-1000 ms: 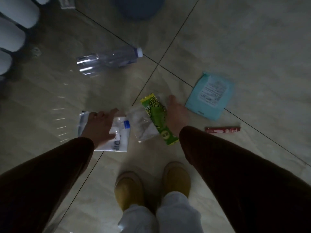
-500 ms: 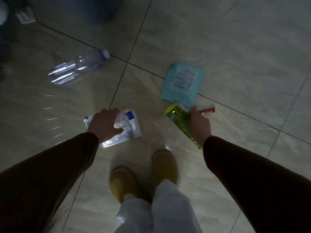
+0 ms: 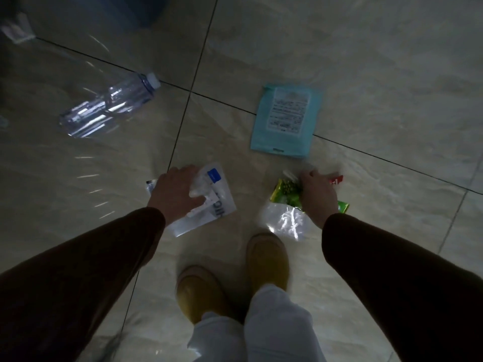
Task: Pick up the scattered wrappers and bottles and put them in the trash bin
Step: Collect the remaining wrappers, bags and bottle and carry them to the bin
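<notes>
Wrappers gripped, white (image 3: 209, 202) left hand (image 3: 173, 194), green (image 3: 287, 193) right hand (image 3: 317, 197)

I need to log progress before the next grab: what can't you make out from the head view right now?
- Red wrapper: mostly hidden behind the right hand; whether the hand is touching it is unclear.
- White wrapper: print partly covered by the left hand, unreadable.
- Teal packet: label text too small and dim.
- Dark blue object: cut off by the top edge; can't confirm it's the bin.
- White scrap: blurred, at the left edge.

Dim room, glossy beige floor tiles (image 3: 339, 48)
</notes>
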Demonstrator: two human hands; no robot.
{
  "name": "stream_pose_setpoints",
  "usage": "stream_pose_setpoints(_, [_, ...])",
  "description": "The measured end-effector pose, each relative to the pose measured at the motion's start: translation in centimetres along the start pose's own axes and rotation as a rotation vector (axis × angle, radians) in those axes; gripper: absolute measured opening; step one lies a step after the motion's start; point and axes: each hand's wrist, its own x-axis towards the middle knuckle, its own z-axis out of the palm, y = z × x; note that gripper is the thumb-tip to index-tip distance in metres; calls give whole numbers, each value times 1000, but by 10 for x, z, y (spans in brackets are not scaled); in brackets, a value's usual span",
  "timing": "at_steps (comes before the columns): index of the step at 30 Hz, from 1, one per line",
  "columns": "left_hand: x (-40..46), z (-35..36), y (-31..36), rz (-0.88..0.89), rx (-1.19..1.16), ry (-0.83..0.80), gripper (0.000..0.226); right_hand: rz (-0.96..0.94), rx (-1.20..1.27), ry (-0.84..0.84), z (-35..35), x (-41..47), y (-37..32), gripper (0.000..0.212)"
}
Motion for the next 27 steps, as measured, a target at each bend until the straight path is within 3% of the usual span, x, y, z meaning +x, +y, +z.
stream_pose_setpoints(6, [-8,-47,-1,-112,-112,60,67,-48,200,-15,-50,22,-20,19])
stream_pose_setpoints(9, [4,-76,-18,-178,-155,79,63,24,264,-17,-72,54,-40,24])
stream_pose_setpoints(12, [28,-103,-45,-182,-56,147,58,98,277,35,-84,87,-52,26])
stream_pose_setpoints(14, [47,-118,-66,-161,99,215,68,146,285,86,-85,104,-56,28])
stream_pose_setpoints(16, [65,-130,-85,-167,235,222,77,201,305,90,-82,114,-60,55])
stream_pose_setpoints(19, [83,-134,-107,-247,327,102,91,274,317,-35,-78,119,-68,118])
stream_pose_setpoints(21, [89,-130,-115,-306,299,8,98,292,331,-115,-73,121,-71,135])
stream_pose_setpoints(24, [90,-116,-116,-340,284,-8,107,313,247,-147,-63,117,-83,133])
stream_pose_setpoints(27, [83,-94,-102,-338,235,57,107,254,204,-10,-50,103,-99,110])
